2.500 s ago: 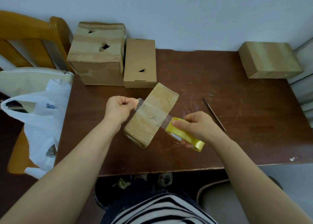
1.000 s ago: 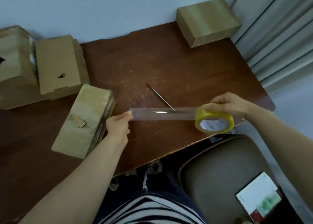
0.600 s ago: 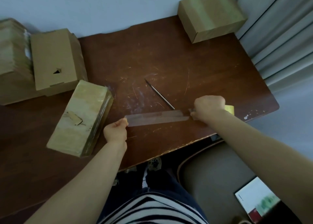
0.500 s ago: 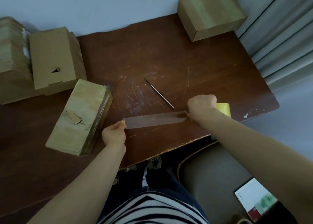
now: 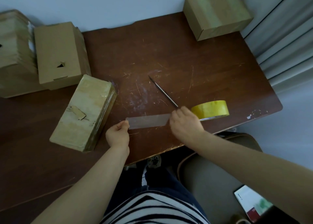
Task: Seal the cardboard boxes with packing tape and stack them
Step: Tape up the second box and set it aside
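Sealing, or stacking: which step is this, reading left to right? (Desk)

Sealing. Left of the grip lies the near box (image 5: 83, 112), angled on the table (image 5: 194, 62), close to the left hand but not touching it. The left hand (image 5: 118, 135) pinches the left end of the tape strip (image 5: 147, 122) between thumb and fingers, forearm reaching in from lower left. The strip runs flat and taut, just above the wood, to the right hand (image 5: 185, 123), whose curled fingers grip its right end, knuckles up. (Photographer)

And past the right hand? (Desk)

A thin blade (image 5: 163, 92) lies with its near end at those knuckles. Whether they touch, I cannot tell. Just right of that hand sits the tape roll (image 5: 210, 110), flat on the table and apart from the strip, so I judge the length cut free. The next move calls for carrying both ends leftward together, keeping the tension so the strip does not fold on itself, then pressing it across the box's seam. Stacking is not begun: the far box (image 5: 216, 11) stands well beyond the right hand, in the corner. (Photographer)
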A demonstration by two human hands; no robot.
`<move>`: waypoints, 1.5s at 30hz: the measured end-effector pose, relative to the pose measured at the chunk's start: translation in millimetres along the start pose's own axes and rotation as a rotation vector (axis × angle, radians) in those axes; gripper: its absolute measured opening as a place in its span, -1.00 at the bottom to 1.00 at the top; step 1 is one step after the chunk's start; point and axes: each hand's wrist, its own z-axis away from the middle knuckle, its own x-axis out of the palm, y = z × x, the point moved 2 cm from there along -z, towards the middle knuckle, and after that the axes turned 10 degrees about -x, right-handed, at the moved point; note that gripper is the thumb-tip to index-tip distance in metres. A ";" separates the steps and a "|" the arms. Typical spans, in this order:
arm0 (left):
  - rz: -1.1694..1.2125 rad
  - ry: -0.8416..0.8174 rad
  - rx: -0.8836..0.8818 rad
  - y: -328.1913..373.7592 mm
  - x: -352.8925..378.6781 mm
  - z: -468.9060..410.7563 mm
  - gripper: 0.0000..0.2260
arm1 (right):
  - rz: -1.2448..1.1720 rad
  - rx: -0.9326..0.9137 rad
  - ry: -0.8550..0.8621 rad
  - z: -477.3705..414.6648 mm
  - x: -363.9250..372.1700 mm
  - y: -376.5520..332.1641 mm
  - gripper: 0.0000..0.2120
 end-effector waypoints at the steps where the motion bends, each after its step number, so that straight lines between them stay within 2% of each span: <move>1: 0.000 -0.005 0.000 -0.3 -0.3 -0.4 -0.84 | -0.063 -0.018 -0.028 3.4 3.1 -13.2 -0.64; 4: -0.004 -0.018 0.003 -0.7 -1.5 0.5 -0.86 | -0.231 -0.017 -0.071 8.2 2.4 -27.0 -0.59; 6: -0.001 -0.035 -0.005 1.3 -2.4 2.1 -0.91 | -0.417 0.074 0.063 -3.9 -12.1 -15.3 -0.68; 8: -0.001 -0.053 -0.016 3.3 -4.6 3.4 -0.94 | -0.550 0.183 0.213 -26.7 -29.2 -2.5 -0.67; 11: 0.008 -0.085 0.000 6.0 -7.2 8.2 -0.92 | -0.554 0.324 0.242 -63.6 -38.6 12.8 -0.52; 13: -0.022 -0.099 0.025 10.8 -7.1 10.6 -0.89 | -0.514 0.366 0.227 -81.6 -37.6 20.3 -0.57; 16: -0.084 -0.114 0.047 17.7 -8.2 9.2 -0.83 | -0.550 0.328 0.227 -95.9 -39.0 29.9 -0.71; 22: -0.139 -0.151 0.147 15.1 -14.6 2.5 -0.78 | -1.155 0.433 0.359 -67.7 -38.3 28.5 -0.76; 25: -0.167 -0.148 0.142 14.6 -15.4 1.2 -0.78 | -1.439 0.497 0.356 -28.7 -29.8 11.3 -0.64; 27: -0.184 -0.167 0.146 15.7 -15.7 1.4 -0.78 | -1.424 0.453 0.356 -5.5 -24.4 -1.2 -0.73; 30: -0.216 -0.200 0.181 17.1 -16.6 2.4 -0.78 | -1.334 0.439 0.261 11.6 -17.4 -16.1 -0.85; 33: -0.243 -0.203 0.218 16.8 -17.4 0.7 -0.80 | -1.156 0.431 0.151 8.6 -15.3 -27.2 -0.81; 38: -0.240 -0.215 0.325 18.8 -15.5 -1.6 -0.82 | -0.862 0.468 0.129 0.4 -17.1 -36.8 -0.80; 42: -0.318 -0.214 0.452 17.7 -16.2 -1.0 -0.90 | -0.814 0.464 0.127 -9.8 -16.2 -47.9 -0.73; 45: -0.383 -0.203 0.541 15.8 -17.5 1.4 -0.88 | -0.847 0.480 0.147 -11.6 -10.6 -51.2 -0.68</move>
